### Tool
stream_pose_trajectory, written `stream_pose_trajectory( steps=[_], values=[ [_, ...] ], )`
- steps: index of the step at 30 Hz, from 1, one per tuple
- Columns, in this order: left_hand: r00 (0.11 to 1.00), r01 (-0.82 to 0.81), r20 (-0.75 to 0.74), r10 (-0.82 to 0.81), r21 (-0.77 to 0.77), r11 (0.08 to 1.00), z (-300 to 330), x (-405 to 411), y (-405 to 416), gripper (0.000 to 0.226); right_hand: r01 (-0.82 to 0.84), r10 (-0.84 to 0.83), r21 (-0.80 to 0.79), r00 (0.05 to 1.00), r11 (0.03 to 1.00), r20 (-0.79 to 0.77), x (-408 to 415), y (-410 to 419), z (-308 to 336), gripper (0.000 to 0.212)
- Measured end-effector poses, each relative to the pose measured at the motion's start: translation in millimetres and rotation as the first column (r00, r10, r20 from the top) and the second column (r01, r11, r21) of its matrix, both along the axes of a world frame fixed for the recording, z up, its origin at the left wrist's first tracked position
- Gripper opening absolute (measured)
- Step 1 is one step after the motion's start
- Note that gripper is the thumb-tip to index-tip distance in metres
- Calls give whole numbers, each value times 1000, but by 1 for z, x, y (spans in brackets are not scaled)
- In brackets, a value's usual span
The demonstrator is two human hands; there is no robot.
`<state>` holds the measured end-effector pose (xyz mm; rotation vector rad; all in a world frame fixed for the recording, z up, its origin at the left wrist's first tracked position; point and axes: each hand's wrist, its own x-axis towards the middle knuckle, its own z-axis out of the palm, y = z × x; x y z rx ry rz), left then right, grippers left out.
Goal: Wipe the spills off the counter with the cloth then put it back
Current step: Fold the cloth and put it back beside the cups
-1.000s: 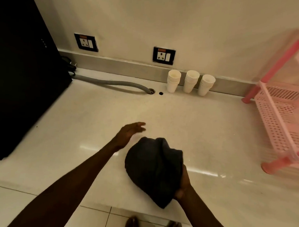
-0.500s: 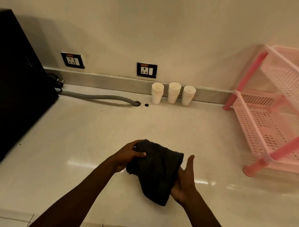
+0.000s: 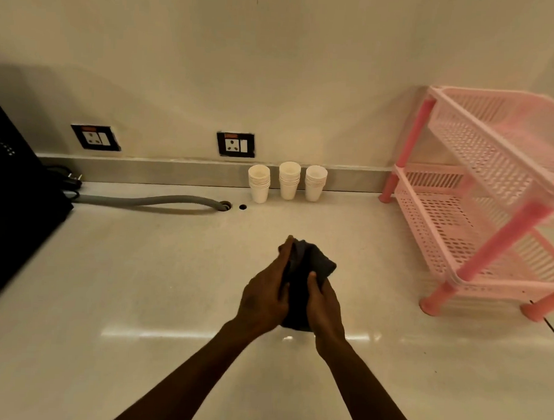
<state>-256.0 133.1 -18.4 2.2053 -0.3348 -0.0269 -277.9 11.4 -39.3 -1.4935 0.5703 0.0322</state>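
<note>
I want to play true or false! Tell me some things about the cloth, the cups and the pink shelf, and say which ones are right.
1. Both hands hold the dark cloth. True: the left hand and right hand press it between them.
2. There are three stacks of white cups by the wall. True.
3. The pink rack is full of dishes. False: its shelves look empty.
4. The grey hose goes into a cup. False: it ends at a hole in the counter.
5. The cloth is spread flat. False: it is bunched up.
</note>
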Motion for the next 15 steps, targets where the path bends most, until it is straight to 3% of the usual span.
stream_pose_trajectory(
  steps=[2, 6, 9, 11, 13, 15],
  values=[
    [999, -20, -32, 21, 7, 1000, 10, -5, -14, 73, -44, 41, 56, 997, 997, 63, 2, 7, 9, 50],
    [989, 63, 108, -106, 342, 938, 20, -8, -27, 91, -114, 74, 232, 982, 966, 174, 0, 9, 21, 81],
    [986, 64, 115, -123, 421, 905, 29, -14, -32, 72, -185, 116, 284, 963, 941, 244, 3, 2, 21, 84],
    [987, 122, 62, -146, 290, 949, 31, -19, -31, 75, -183, 100, 324, 961, 928, 256, 7, -3, 23, 70],
    [983, 184, 0, -184, 62, 981, 28, -26, -31, 94, -146, 58, 359, 968, 922, 245, 11, -7, 26, 61],
    [979, 205, -6, -206, -11, 979, 25, -31, -32, 114, -85, -1, 391, 976, 916, 216, 14, -14, 29, 61]
  ],
)
